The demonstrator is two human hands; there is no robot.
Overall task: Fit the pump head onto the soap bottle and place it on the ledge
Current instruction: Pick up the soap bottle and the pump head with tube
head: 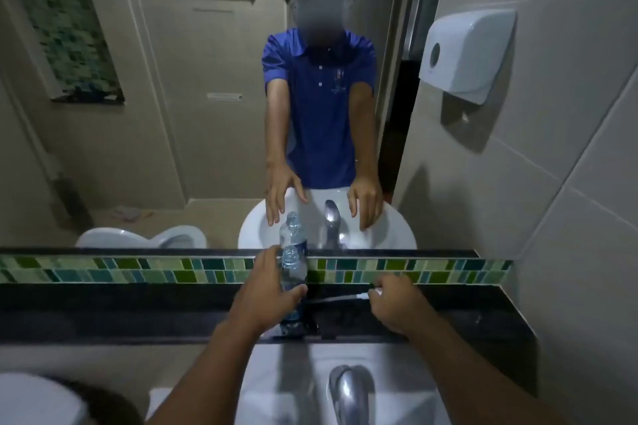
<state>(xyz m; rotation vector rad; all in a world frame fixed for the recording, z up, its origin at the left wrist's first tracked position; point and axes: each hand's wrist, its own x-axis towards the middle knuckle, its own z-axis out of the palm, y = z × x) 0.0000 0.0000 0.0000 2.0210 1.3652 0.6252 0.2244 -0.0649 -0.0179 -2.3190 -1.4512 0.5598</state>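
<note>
A clear plastic soap bottle with a dark blue label stands upright on the black stone ledge, its neck bare. My left hand is wrapped around the bottle's left side, thumb across the front. My right hand rests on the ledge to the right and holds the white pump head. The pump's thin dip tube points left toward the bottle and lies low over the ledge. The mirror repeats the bottle and both hands.
A chrome tap and white basin lie below the ledge. A green mosaic strip and the mirror back the ledge. A white paper dispenser hangs on the right wall. A toilet lid is at lower left.
</note>
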